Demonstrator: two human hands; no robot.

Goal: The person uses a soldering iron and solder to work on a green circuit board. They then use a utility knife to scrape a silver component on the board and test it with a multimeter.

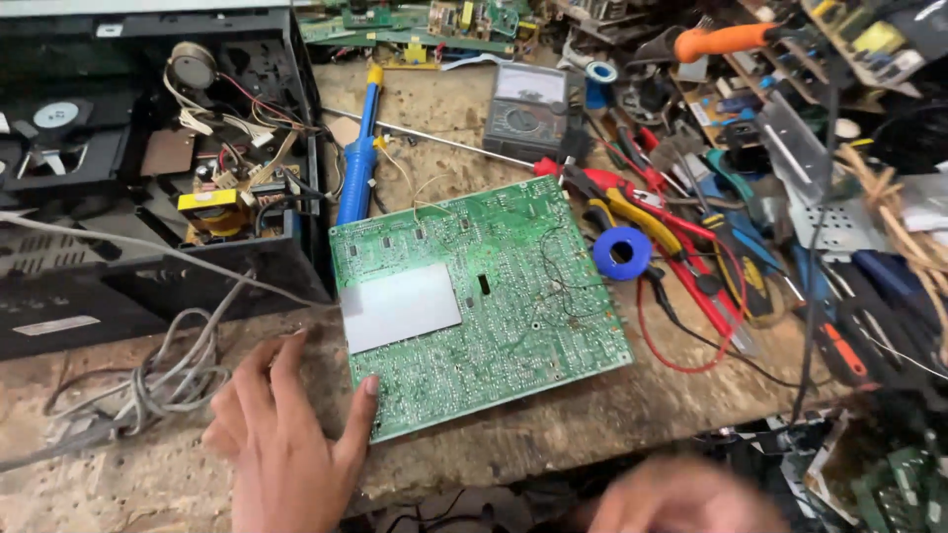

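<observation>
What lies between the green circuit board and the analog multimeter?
In the head view, a thin metal rod crosses the bare wooden bench between the green circuit board and the analog multimeter.

Electronics repair workshop. My bench (632, 415) is scarred wood, crowded with a green circuit board (474, 301), multimeter (526, 111), pliers (642, 222) and an opened black chassis (148, 168).

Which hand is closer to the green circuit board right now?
Left. The left hand rests on the bench with its thumb touching the green circuit board at its near left corner. The right hand, blurred at the bottom edge, is apart from the board, below its near right corner.
</observation>
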